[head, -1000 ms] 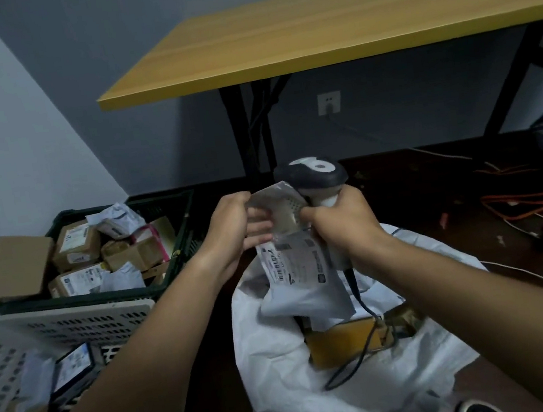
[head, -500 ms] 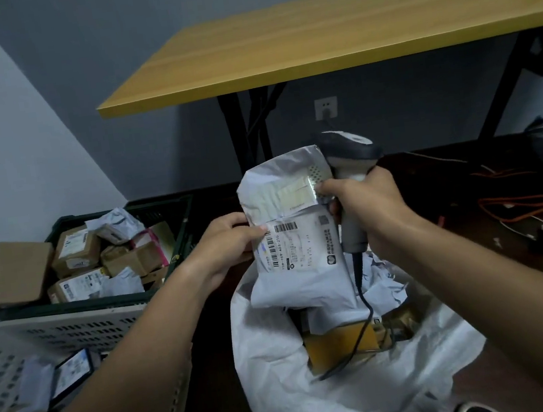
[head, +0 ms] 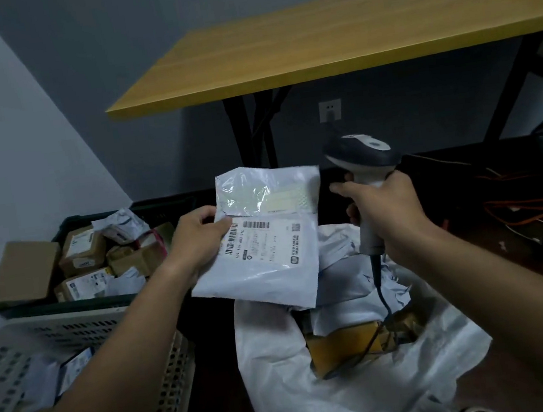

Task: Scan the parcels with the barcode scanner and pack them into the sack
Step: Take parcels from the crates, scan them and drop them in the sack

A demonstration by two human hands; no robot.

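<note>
The left hand (head: 198,239) pinches a white poly mailer (head: 267,241) above the open sack (head: 322,389); the right hand (head: 384,211) grips the barcode scanner (head: 362,173). A green crate (head: 69,305) of boxes sits left.

my left hand (head: 200,237) covers the mailer (head: 264,241) label's left edge | small label print too blurred to read | scanner (head: 364,173) window faces away — unseen | sack (head: 322,389) contents mostly buried | beige basket (head: 154,376) and table (head: 344,33) cut off by frame edges
</note>
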